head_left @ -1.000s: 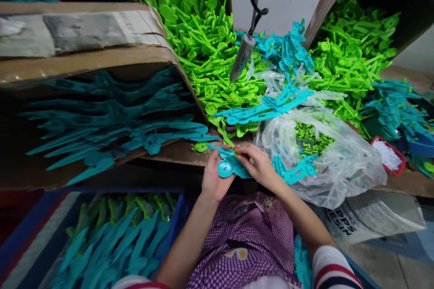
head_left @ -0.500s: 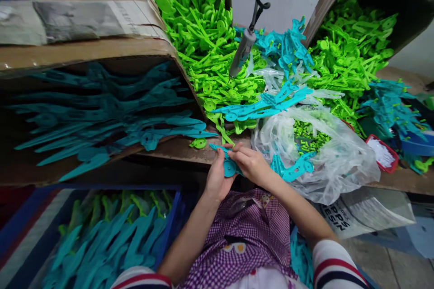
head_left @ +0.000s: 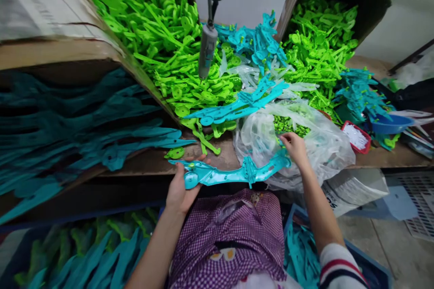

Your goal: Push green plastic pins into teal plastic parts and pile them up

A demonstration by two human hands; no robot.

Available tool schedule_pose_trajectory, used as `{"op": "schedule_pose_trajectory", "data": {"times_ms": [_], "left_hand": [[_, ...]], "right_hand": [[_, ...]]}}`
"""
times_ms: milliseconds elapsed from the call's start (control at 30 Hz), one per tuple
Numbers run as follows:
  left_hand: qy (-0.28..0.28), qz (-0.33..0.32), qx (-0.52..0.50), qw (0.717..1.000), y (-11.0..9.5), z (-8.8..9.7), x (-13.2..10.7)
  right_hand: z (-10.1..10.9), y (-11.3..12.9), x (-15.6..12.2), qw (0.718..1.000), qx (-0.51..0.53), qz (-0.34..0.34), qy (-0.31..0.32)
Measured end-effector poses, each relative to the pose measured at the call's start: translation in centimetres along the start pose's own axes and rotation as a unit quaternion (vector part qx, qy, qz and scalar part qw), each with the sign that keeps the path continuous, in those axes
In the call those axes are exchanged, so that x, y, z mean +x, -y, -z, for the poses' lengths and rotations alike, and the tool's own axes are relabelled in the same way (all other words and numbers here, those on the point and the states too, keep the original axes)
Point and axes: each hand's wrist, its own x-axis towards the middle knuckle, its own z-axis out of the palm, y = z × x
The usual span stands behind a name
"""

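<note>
My left hand is closed around the left end of a long turquoise plastic toy part, shaped like half a toy bow. The part lies nearly level in front of the apron, with a round disc near my left thumb. My right hand is pinched just above the part's right end, over the edge of a clear plastic bag. What sits between those fingertips is too small to make out. Small green pieces fill the open bag right behind my right fingers.
A grey power screwdriver hangs over heaped bright green parts. Turquoise parts lie behind the bag. At left stands a cardboard box of turquoise parts. A red tray of white bits and a blue bowl stand right.
My right hand has left the part's left end and moved right to the bag. The turquoise part is now stretched out level in my left hand. The view has swung to the right.
</note>
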Motion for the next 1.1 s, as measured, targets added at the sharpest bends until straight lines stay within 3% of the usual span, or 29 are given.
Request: {"op": "schedule_pose_trajectory", "data": {"times_ms": [100,200,300,400,467,567,667,767,900,1100], "left_hand": [[-0.013,0.004,0.003,1.000,0.6,0.7,-0.2],[-0.022,-0.003,0.005,1.000,1.0,0.6,-0.7],[-0.035,-0.009,0.007,0.999,0.7,0.7,-1.0],[-0.052,-0.026,0.011,0.998,-0.3,1.4,-1.0],[-0.049,-0.034,0.017,0.998,-0.9,1.9,-0.9],[-0.039,-0.030,0.023,0.999,-1.4,2.1,-0.7],[-0.061,-0.033,0.027,0.997,-1.5,1.7,-0.3],[-0.069,-0.043,0.041,0.996,-1.9,1.3,-0.2],[-0.083,-0.067,0.068,0.992,-3.6,1.6,-0.8],[-0.100,-0.096,0.107,0.985,-5.7,2.9,-2.3]], "right_hand": [[-1.5,-3.0,2.9,0.987,-0.131,-0.077,0.058],[-3.4,-2.8,4.1,0.965,-0.213,-0.111,0.107],[-3.8,-2.5,4.2,0.961,-0.225,-0.094,0.129],[-3.0,-3.6,4.0,0.983,-0.134,-0.074,0.098],[-2.2,-4.5,3.7,0.993,0.006,-0.093,0.072],[-1.2,-5.2,3.1,0.958,0.243,-0.136,0.070],[-0.4,-4.8,1.8,0.914,0.359,-0.168,0.091],[0.4,-4.1,-0.1,0.891,0.400,-0.181,0.113],[0.9,-3.6,-3.0,0.881,0.435,-0.178,0.052],[-1.7,-2.3,-6.1,0.923,0.348,-0.151,-0.067]]}}
